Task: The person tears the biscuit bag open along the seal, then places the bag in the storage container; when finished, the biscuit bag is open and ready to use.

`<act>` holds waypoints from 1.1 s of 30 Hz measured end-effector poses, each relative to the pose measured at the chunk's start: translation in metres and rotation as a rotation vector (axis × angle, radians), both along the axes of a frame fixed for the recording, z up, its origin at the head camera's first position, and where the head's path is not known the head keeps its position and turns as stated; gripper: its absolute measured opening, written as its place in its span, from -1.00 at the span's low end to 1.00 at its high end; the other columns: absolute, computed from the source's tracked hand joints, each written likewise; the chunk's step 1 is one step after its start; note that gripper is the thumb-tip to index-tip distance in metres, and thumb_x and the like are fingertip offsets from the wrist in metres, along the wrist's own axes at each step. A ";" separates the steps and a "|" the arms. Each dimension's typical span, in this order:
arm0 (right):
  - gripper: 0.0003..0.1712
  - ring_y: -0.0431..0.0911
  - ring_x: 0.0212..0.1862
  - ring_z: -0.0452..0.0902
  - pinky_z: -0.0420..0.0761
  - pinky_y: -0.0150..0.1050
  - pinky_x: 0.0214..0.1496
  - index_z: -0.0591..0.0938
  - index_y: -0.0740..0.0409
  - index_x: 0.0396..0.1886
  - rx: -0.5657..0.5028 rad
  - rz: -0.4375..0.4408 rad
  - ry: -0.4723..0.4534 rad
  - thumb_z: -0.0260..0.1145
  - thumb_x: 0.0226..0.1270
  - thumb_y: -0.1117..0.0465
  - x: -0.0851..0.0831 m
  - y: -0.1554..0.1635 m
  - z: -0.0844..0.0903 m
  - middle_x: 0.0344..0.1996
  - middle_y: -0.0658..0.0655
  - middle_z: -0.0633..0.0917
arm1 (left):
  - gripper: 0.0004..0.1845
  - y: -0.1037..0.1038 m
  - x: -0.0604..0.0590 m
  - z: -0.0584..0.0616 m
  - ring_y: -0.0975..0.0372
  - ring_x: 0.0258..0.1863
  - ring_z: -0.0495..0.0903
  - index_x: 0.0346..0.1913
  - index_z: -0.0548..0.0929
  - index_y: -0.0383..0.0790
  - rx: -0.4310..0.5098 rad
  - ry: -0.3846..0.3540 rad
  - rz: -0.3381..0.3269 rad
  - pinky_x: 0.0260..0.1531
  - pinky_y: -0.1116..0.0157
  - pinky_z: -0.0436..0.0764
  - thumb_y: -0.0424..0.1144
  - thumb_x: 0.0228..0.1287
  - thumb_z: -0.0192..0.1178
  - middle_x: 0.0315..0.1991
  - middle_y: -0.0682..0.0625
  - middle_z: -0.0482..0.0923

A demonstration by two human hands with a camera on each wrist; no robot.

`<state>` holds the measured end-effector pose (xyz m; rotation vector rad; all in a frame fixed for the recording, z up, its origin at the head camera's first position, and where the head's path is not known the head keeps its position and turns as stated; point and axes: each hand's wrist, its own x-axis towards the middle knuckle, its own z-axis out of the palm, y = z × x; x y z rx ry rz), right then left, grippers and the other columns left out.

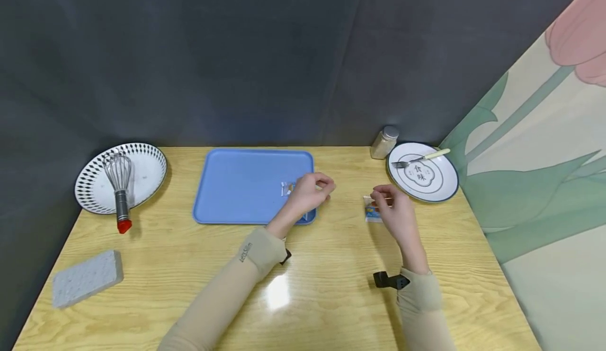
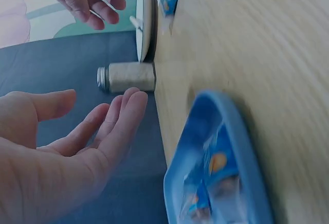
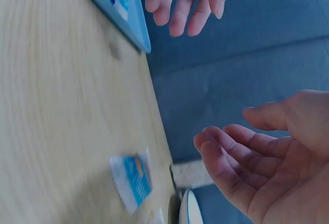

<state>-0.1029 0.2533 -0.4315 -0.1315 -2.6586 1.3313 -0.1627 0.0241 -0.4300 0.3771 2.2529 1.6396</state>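
Nearest the camera, two forearms in beige sleeves reach forward over the wooden table (image 1: 303,288). The right hand (image 1: 397,211) hovers just above a small blue and white packet (image 1: 373,213) that lies flat on the table, between the blue tray (image 1: 236,182) and the white plate (image 1: 426,180) with a fork (image 1: 418,159). The packet sits directly under and slightly left of that hand's fingertips, so the right hand is far nearer to it than the left; the packet's long axis seems to run away from the person, though blur makes that uncertain. The right hand's fingers are loosely curved and hold nothing. The left hand (image 1: 310,190) hangs over the tray's right edge, also relaxed and empty, fingers gently bent. More packets (image 2: 213,183) lie inside the tray below it. A shaker (image 1: 383,141) stands behind the plate.
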 end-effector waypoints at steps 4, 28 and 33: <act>-0.78 0.20 -0.20 0.79 0.60 -0.58 -0.31 0.69 0.53 0.03 0.018 -0.060 -0.001 0.26 0.59 0.41 0.007 0.010 -0.005 -0.15 0.47 0.77 | -0.74 0.014 0.003 -0.003 -0.04 -0.07 0.76 0.12 0.76 -0.34 -0.064 0.028 -0.023 -0.19 0.26 0.66 -0.25 0.63 0.19 0.04 -0.19 0.73; -0.73 0.28 -0.09 0.73 0.68 -0.14 -0.17 0.67 0.57 0.09 0.204 -0.059 -0.118 0.32 0.55 0.42 0.020 0.025 -0.027 -0.14 0.45 0.77 | -0.68 0.091 0.022 -0.043 0.02 0.14 0.72 0.19 0.73 -0.47 -0.147 0.127 -0.019 0.15 0.29 0.65 -0.38 0.47 0.33 0.09 -0.23 0.75; -0.69 0.31 -0.04 0.72 0.70 0.07 -0.02 0.64 0.61 0.12 0.198 -0.046 -0.144 0.28 0.56 0.41 0.019 0.023 -0.029 -0.10 0.48 0.76 | -0.65 0.097 0.024 -0.045 0.05 0.11 0.75 0.21 0.71 -0.48 -0.148 0.097 -0.015 0.09 0.30 0.68 -0.39 0.46 0.35 0.13 -0.24 0.74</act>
